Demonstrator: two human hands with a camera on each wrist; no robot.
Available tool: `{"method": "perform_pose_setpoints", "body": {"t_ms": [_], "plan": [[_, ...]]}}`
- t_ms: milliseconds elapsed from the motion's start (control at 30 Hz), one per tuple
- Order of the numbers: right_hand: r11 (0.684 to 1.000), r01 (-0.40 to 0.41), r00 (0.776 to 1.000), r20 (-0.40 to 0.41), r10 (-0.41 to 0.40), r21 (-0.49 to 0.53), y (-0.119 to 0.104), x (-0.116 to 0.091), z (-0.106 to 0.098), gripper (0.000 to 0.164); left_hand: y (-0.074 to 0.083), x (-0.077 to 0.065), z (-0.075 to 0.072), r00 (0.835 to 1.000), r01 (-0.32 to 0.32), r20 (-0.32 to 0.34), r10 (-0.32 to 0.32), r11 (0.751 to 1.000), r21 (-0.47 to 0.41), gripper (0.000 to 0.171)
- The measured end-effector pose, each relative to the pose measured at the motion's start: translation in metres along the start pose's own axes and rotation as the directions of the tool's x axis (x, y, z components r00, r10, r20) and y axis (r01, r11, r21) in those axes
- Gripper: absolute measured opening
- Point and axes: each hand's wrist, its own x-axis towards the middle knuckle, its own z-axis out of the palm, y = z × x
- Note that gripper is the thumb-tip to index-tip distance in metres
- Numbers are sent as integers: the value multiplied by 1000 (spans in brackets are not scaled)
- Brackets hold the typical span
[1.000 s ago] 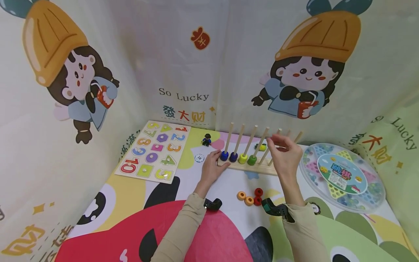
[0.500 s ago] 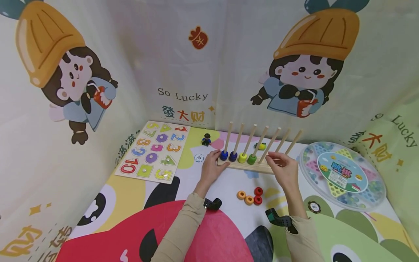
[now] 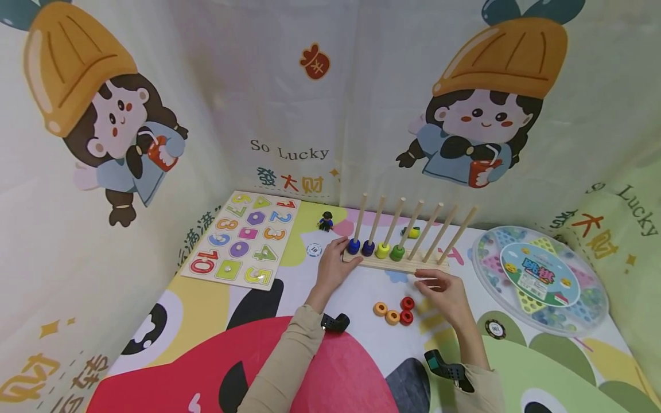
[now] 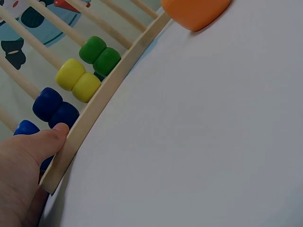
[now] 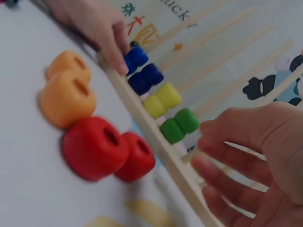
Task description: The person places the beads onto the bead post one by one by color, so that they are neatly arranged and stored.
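Observation:
My left hand [image 3: 332, 265] grips the left end of a wooden peg rack [image 3: 384, 264], its thumb on the front of the base in the left wrist view. Several upright pegs stand in the rack. Blue beads [image 3: 353, 246], dark blue beads [image 3: 368, 248], yellow beads [image 4: 78, 80] and green beads [image 4: 100, 56] sit in stacked pairs on the left pegs; the pegs to the right are bare. Just in front of the rack's right part, my right hand [image 3: 445, 293] has loosely bent fingers and holds nothing. Two orange beads [image 5: 68, 97] and two red beads [image 5: 96, 148] lie loose before the rack.
A number and shape puzzle board [image 3: 242, 240] lies at the left. The round Chinese checkers box [image 3: 540, 279] is at the right. Behind the rack is a small yellow-green toy [image 3: 411, 232]; a toy figure [image 3: 326, 221] stands left of it. Patterned curtain [image 3: 361, 115] hangs behind.
From above the right pegs, my right hand has come down and toward me, off the rack, its fingers spreading a little. My left hand stays on the rack's end. The beads have not moved.

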Motion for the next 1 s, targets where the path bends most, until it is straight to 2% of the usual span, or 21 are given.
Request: {"method": "perform_pose_setpoints", "body": {"t_ms": [100,200,500,667,867,1000], "plan": [[999,0,998,69,3,-36,17,-2,0,29,0,0,0,1000,-2,-3,2,1000,0,61],[999,-7,991,130,11,-33,24,-3,1,30,1,-1,0,1000,-4,-8,4,1000,1,61],[999,-23,972,233,33,-47,26,-6,1,30,3,-3,-1,1000,-6,-15,6,1000,-2,60],[1000,8,956,292,-2,-21,27,-8,0,27,1,-2,-1,1000,-3,-13,3,1000,-4,60],[995,89,924,370,-99,44,31,-11,0,32,1,-3,0,1000,-7,-20,7,1000,0,60],[993,106,919,377,-114,43,30,-13,0,34,2,-3,-1,1000,-15,-21,15,1000,-2,60]]}}
